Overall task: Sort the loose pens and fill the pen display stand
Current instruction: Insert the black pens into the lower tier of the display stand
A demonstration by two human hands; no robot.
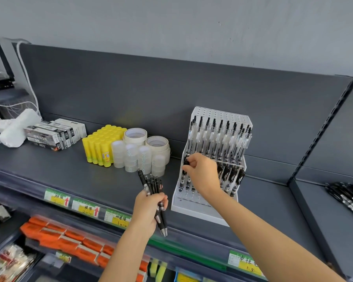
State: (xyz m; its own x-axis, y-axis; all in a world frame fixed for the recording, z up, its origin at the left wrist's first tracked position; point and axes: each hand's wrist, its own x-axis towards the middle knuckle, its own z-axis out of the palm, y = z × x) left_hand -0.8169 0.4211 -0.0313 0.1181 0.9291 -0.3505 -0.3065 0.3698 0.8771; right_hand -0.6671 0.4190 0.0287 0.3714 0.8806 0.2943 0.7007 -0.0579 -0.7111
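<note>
A white tiered pen display stand (192, 208) sits on the dark grey shelf. Its upper tier holds several clear pens with black caps (218, 137); its lower tier holds several black pens (230, 174). My left hand (149, 210) grips a bundle of black pens (153, 186) in front of the stand, tips pointing down. At the stand's left side, my right hand (202, 171) pinches the top of one black pen (185, 163) standing in the lower tier. A pile of loose black pens (348, 196) lies on the neighbouring shelf at far right.
Left of the stand are clear tape rolls (139, 159), white tape rolls (157, 142), yellow glue sticks (100, 147), flat boxes (55, 133) and a white bag (16, 129). Price labels (86, 207) line the shelf edge. Orange packs (65, 239) fill the shelf below.
</note>
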